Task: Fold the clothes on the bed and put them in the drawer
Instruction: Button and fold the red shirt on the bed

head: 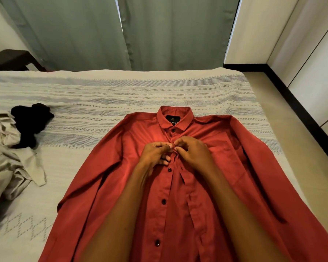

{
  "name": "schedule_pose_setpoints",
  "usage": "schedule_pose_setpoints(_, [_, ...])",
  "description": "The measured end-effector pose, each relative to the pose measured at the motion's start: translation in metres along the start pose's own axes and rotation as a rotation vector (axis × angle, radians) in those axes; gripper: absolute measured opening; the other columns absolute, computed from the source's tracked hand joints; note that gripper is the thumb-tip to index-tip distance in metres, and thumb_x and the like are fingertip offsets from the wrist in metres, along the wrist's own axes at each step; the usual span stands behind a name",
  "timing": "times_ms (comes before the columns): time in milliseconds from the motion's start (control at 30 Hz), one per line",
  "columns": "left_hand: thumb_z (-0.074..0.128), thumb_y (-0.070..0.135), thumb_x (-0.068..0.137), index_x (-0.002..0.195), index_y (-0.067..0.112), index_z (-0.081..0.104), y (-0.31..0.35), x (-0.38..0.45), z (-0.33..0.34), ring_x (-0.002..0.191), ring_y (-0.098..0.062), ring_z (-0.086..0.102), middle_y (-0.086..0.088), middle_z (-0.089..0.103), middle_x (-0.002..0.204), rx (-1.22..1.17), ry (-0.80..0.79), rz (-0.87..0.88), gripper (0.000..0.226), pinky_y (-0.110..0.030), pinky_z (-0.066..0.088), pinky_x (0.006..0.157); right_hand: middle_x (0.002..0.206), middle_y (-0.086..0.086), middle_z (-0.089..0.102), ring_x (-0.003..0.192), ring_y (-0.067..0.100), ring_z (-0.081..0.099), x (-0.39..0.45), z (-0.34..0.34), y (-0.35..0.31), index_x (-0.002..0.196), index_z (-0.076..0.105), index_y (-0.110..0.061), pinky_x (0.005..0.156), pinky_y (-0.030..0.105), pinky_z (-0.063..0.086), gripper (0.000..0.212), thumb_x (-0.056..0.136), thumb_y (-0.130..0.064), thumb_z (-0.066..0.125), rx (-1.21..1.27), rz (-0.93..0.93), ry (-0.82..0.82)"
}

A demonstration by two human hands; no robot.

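**Buttoning the shirt before we fold it**

We have the red shirt (178, 186) spread face up on the bed (121, 95), collar away from us and sleeves out to the sides, so the front lies flat for work. Our left hand (155, 152) and right hand (193, 150) meet on the placket just below the collar. The fingers of both are curled and pinch the cloth there, left on one edge and right on the other, most likely to push a button through its hole; the button itself is hidden under the fingertips. The top button (173, 130) looks fastened, while the lower buttons (163, 201) sit open, with the placket edge lying loose beside them.

We judge that closing the front keeps the two halves from sliding apart when we fold.

A beige garment (6, 167) and a black one (31, 123) lie crumpled at the left of the bed, well apart from the shirt and not yet folded. No drawer is in view.
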State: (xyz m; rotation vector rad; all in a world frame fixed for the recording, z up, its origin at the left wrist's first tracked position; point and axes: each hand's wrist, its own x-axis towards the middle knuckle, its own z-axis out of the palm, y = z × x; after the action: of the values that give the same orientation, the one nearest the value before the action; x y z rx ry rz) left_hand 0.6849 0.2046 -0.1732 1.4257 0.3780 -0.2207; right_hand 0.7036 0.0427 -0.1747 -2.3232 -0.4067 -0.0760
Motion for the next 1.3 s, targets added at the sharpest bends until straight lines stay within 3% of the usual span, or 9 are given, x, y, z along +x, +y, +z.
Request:
schedule_pose_setpoints(233, [0.071,0.01,0.088,0.098,0.003,0.071,0.003,0.004,-0.003,0.04,-0.007,0.049,-0.001,0.068,0.067,0.0,0.007,-0.039,0.012,-0.019,0.042,0.034,0.096,-0.008,0.066,0.085,0.017,0.063,-0.009,0.002,-0.002,0.098,0.067,-0.024,0.068,0.032,0.045,0.01,0.09,-0.03,0.068,-0.179,-0.176,0.106])
schedule_pose_setpoints(433, [0.07,0.01,0.09,0.091,0.004,0.071,0.006,0.0,0.003,0.036,-0.005,0.044,-0.001,0.066,0.063,0.112,0.061,-0.013,0.006,-0.017,0.036,0.031,0.093,-0.009,0.068,0.081,0.018,0.063,-0.017,0.005,-0.002,0.095,0.067,-0.027,0.063,0.034,0.048,0.011,0.089,-0.036,0.069,-0.249,-0.176,0.169])
schedule_pose_setpoints(533, [0.065,0.008,0.093,0.092,0.003,0.068,0.015,-0.004,0.007,0.041,-0.005,0.049,-0.001,0.063,0.063,0.076,0.043,-0.035,0.006,-0.017,0.04,0.038,0.09,-0.01,0.067,0.079,0.017,0.061,-0.016,0.004,-0.004,0.094,0.066,-0.028,0.061,0.034,0.046,0.012,0.09,-0.039,0.066,-0.324,-0.185,0.205])
schedule_pose_setpoints(633, [0.064,0.011,0.094,0.094,0.001,0.068,0.017,-0.006,0.01,0.048,-0.006,0.041,0.001,0.054,0.061,-0.049,0.016,-0.039,0.011,-0.017,0.031,0.044,0.093,-0.009,0.066,0.082,0.018,0.059,-0.012,0.004,-0.006,0.096,0.065,-0.028,0.064,0.035,0.047,0.014,0.093,-0.04,0.058,-0.351,-0.174,0.202])
schedule_pose_setpoints(733, [0.069,0.02,0.091,0.09,0.008,0.071,0.014,-0.006,0.012,0.042,-0.004,0.036,0.005,0.05,0.053,-0.02,0.065,-0.049,0.013,-0.016,0.024,0.04,0.094,-0.008,0.066,0.084,0.019,0.06,-0.012,0.004,-0.011,0.097,0.064,-0.027,0.065,0.037,0.048,0.014,0.092,-0.038,0.058,-0.308,-0.146,0.193])
schedule_pose_setpoints(900, [0.068,0.013,0.091,0.075,0.011,0.069,0.013,-0.003,0.015,0.039,-0.003,0.041,0.002,0.055,0.054,-0.008,0.15,-0.038,0.016,-0.014,0.03,0.038,0.103,-0.011,0.068,0.094,0.014,0.062,-0.011,-0.004,-0.009,0.108,0.069,-0.031,0.075,0.034,0.052,0.018,0.093,-0.034,0.06,-0.098,-0.142,0.123])
schedule_pose_setpoints(1000, [0.067,0.01,0.091,0.074,0.008,0.067,0.012,0.0,0.015,0.042,-0.005,0.044,-0.004,0.056,0.062,0.034,0.147,-0.042,0.017,-0.017,0.035,0.042,0.103,-0.013,0.068,0.095,0.012,0.061,-0.009,-0.007,-0.008,0.109,0.069,-0.034,0.075,0.034,0.052,0.019,0.092,-0.038,0.06,-0.165,-0.158,0.107])
schedule_pose_setpoints(1133, [0.064,0.015,0.093,0.078,0.008,0.065,0.015,-0.001,0.016,0.039,-0.006,0.035,-0.003,0.046,0.058,0.086,0.145,-0.057,0.017,-0.019,0.028,0.039,0.101,-0.014,0.068,0.093,0.013,0.06,-0.007,-0.013,-0.013,0.107,0.07,-0.034,0.073,0.033,0.049,0.02,0.09,-0.042,0.061,-0.292,-0.216,0.12])
schedule_pose_setpoints(1300, [0.061,0.016,0.096,0.074,0.013,0.063,0.018,-0.007,0.02,0.036,-0.007,0.028,0.002,0.038,0.049,0.063,0.155,-0.053,0.022,-0.015,0.02,0.035,0.102,-0.021,0.072,0.091,0.009,0.06,-0.003,-0.015,-0.009,0.108,0.074,-0.043,0.075,0.03,0.049,0.02,0.089,-0.042,0.068,-0.047,-0.055,0.146])
